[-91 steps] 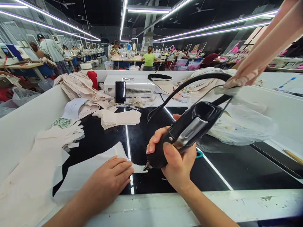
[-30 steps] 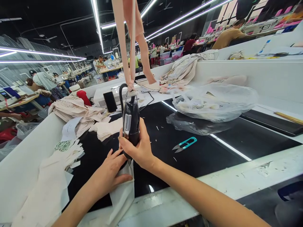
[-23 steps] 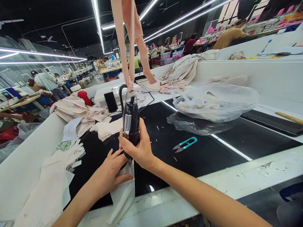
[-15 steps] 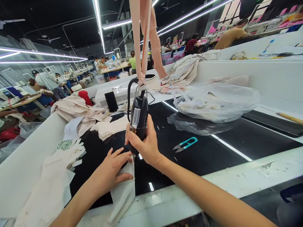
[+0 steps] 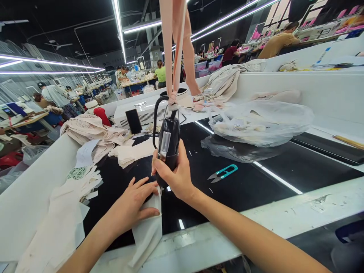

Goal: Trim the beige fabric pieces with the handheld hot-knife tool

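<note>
My right hand (image 5: pixel 176 172) is wrapped round a black corded power tool (image 5: pixel 168 146), which has a silver plate on its side. The tool stands nearly upright, and its lower tip meets the edge of a cream fabric piece (image 5: pixel 149 227). What the tip itself is like is too small to make out. Flat on that fabric lies my left hand (image 5: pixel 140 199), fingers spread, close to the tip. From above, a knotted pink cloth strip (image 5: pixel 172 68) holds the tool's top end. Teal thread snips (image 5: pixel 223 173) lie to the right on the black tabletop (image 5: pixel 193 204).
Cream cut pieces (image 5: pixel 59 216) and a green coil of cord (image 5: pixel 76 173) lie at the left. A clear plastic bag (image 5: pixel 264 123) of scraps sits at the back right. Behind are a phone (image 5: pixel 133 121) and a white vented box (image 5: pixel 143 112). Several people work farther off.
The tool's upper body and the pink strip have shifted slightly to the right. My left hand and the fabric under it have hardly moved.
</note>
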{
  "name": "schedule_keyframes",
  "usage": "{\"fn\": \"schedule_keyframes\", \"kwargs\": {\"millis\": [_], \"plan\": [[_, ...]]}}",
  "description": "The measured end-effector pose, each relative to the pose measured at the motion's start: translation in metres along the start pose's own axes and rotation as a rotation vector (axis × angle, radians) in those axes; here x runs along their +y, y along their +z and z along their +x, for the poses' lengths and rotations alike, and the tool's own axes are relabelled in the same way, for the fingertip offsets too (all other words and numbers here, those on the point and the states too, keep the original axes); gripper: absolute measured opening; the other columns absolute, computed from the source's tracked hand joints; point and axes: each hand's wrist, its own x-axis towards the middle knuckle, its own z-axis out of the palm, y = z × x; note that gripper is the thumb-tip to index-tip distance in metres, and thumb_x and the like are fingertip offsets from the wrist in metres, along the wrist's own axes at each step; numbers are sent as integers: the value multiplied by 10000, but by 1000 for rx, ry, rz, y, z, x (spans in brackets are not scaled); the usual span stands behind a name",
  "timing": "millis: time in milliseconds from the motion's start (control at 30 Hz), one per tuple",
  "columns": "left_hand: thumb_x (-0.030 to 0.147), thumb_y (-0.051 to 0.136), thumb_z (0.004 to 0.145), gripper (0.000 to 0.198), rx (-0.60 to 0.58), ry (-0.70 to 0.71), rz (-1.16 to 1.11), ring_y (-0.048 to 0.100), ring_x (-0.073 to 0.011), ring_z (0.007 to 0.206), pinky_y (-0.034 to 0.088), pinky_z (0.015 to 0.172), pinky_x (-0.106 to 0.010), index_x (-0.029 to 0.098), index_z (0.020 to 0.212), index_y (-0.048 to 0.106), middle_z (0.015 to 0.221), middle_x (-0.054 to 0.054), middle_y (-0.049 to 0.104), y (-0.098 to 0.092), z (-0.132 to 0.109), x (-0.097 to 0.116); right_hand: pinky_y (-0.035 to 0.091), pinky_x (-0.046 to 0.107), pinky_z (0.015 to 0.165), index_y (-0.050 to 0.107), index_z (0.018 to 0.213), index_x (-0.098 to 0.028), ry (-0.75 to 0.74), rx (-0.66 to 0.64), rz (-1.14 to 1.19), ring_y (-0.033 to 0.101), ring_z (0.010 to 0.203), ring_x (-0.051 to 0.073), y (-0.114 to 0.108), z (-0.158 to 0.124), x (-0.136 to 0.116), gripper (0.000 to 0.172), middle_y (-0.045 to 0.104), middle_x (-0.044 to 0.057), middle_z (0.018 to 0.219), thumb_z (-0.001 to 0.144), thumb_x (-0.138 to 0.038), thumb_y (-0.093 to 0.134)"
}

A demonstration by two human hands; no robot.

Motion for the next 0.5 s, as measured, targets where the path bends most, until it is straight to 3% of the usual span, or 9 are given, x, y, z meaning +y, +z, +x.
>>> {"fn": "schedule_keyframes", "kwargs": {"millis": [167,500], "plan": [[243,787,913,280,2,8,0,588,-329,1357,227,1224,-741,268,1144,631,1321,-58,692,-1,0,1,487,292,553,480,1023,-291,24,-3,34,556,695,170,5,-1,-6,331,565,-23,815,797,-319,720],[223,787,902,286,-16,-20,6,539,-352,1425,210,1229,-748,265,1136,629,1395,-66,662,-3,0,3,484,289,541,488,1074,-291,39,-3,48,547,665,165,3,-2,-5,361,566,-29,798,807,-328,728]]}}
